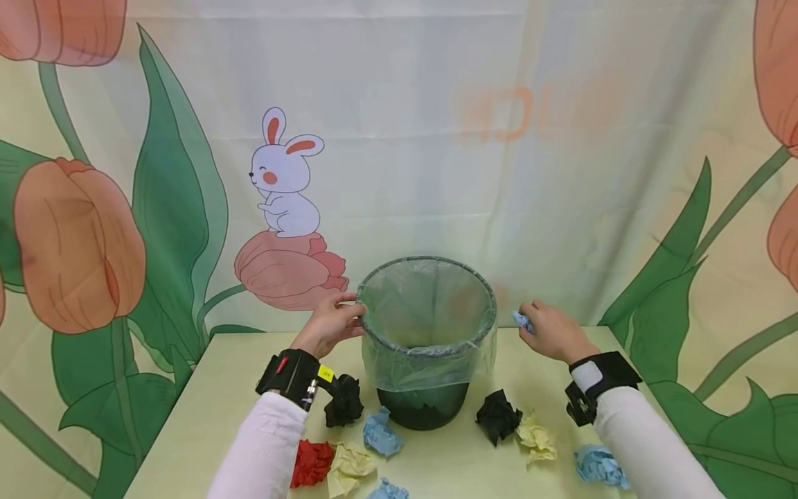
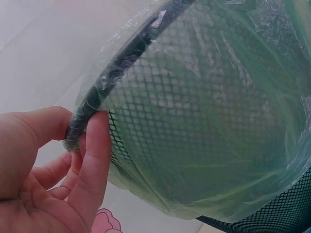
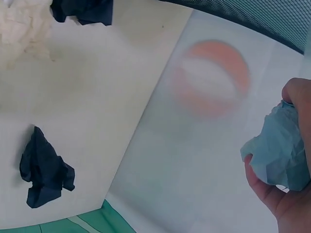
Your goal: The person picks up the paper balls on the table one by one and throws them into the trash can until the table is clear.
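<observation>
A dark mesh wastebasket stands upright in the middle of the table, lined with a clear green-tinted plastic bag folded over its rim. My left hand pinches the rim on its left side; in the left wrist view the thumb and fingers lie on either side of the lined rim. To the right of the basket and apart from it, my right hand holds a crumpled blue paper ball above the table. Part of that ball is hidden by the hand.
Crumpled paper balls lie around the basket: black, blue, red and yellow at left, black, yellow and blue at right. Behind the table hangs a printed curtain.
</observation>
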Demonstrator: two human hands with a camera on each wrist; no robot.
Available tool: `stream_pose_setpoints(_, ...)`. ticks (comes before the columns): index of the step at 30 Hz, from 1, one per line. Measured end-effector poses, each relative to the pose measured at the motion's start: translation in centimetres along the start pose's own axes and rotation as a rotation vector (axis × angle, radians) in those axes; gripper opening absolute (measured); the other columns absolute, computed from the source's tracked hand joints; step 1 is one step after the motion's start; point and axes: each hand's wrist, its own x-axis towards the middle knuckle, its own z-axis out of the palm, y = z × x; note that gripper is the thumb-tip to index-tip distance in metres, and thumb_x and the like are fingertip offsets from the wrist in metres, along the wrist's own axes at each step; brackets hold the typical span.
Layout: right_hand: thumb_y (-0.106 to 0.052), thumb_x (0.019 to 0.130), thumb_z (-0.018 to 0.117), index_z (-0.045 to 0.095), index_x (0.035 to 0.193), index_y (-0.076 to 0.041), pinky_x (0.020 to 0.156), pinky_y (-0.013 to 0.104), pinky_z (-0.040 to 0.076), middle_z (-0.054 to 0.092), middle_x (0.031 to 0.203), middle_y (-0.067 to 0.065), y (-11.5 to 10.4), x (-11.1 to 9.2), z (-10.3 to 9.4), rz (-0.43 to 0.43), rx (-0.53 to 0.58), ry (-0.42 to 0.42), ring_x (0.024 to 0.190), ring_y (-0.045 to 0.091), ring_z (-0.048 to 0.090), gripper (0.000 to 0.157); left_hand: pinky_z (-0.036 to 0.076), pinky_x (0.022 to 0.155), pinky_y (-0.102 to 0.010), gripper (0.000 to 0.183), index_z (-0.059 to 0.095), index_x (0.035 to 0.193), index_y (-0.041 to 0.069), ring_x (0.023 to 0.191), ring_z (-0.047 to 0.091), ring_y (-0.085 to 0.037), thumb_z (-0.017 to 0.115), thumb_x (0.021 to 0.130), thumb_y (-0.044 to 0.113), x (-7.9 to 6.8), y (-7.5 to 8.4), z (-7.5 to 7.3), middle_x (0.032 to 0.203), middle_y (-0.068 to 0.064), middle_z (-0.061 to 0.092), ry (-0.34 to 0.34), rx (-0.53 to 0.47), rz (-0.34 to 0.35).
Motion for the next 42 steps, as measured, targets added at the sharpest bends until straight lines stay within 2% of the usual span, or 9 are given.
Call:
stream_pose_setpoints(5, -0.015, 0.085, 0.060, 0.057, 0.101, -0.004, 0.053, 0.030, 0.041, 0.052, 0.082, 0.007, 0.1, 0.7, -0.9, 0.016, 0.001, -0.010, 0.065, 0.017, 0.047, 0.020, 0.054, 0.071, -0.026, 0.053, 0.033, 0.140, 0.005, 0.075, 0.053, -0.016, 0.054, 0.091, 0.012, -0.1, 0.0, 0.0, 0.111, -0.016, 0.046, 0.000, -0.003, -0.002)
stream_pose_setpoints(10, -0.014, 0.086, 0.059, 0.056, 0.103, -0.002, 0.055, 0.032, 0.043, 0.053, 0.085, 0.010, -0.1, 1.5, -2.3, -0.019, -0.010, -0.022, 0.066, 0.018, 0.049, 0.021, 0.054, 0.073, -0.028, 0.053, 0.032, 0.140, 0.005, 0.077, 0.054, -0.016, 0.054, 0.091, 0.012, -0.2, 0.2, 0.0, 0.111, -0.015, 0.045, -0.002, -0.006, 0.000)
stream_pose_setpoints(19, -0.015, 0.087, 0.057, 0.054, 0.099, -0.004, 0.052, 0.029, 0.036, 0.050, 0.081, 0.008, -1.0, 3.7, -4.9, -0.030, -0.066, -0.020, 0.062, 0.018, 0.044, 0.016, 0.054, 0.073, -0.028, 0.052, 0.033, 0.139, 0.004, 0.077, 0.055, -0.017, 0.054, 0.092, 0.012, -0.3, 0.3, 0.0, 0.111, -0.016, 0.044, -0.003, -0.002, 0.001)
stream_pose_setpoints(31, -0.015, 0.087, 0.057, 0.054, 0.098, -0.006, 0.053, 0.031, 0.036, 0.049, 0.080, 0.008, -2.1, 5.6, -7.3, -0.065, -0.103, 0.012, 0.062, 0.019, 0.044, 0.014, 0.054, 0.070, -0.026, 0.052, 0.034, 0.138, 0.005, 0.076, 0.054, -0.016, 0.054, 0.091, 0.012, -0.4, 0.3, 0.0, 0.110, -0.015, 0.045, 0.002, -0.005, -0.004)
stream_pose_setpoints(35, -0.016, 0.087, 0.057, 0.053, 0.096, -0.007, 0.054, 0.030, 0.033, 0.047, 0.078, 0.006, -2.9, 6.1, -8.0, -0.072, -0.110, 0.006, 0.062, 0.019, 0.041, 0.012, 0.054, 0.071, -0.027, 0.052, 0.034, 0.138, 0.004, 0.076, 0.054, -0.017, 0.054, 0.091, 0.012, -0.3, 0.2, 0.0, 0.110, -0.015, 0.044, 0.003, -0.005, -0.005)
stream_pose_setpoints(42, -0.020, 0.089, 0.056, 0.054, 0.104, -0.007, 0.058, 0.031, 0.033, 0.048, 0.082, 0.006, -4.8, 7.0, -8.8, -0.088, -0.093, -0.036, 0.066, 0.019, 0.041, 0.020, 0.054, 0.071, -0.027, 0.051, 0.035, 0.137, 0.004, 0.077, 0.054, -0.017, 0.054, 0.091, 0.012, -0.3, 0.2, 0.1, 0.110, -0.015, 0.044, 0.007, -0.004, -0.010)
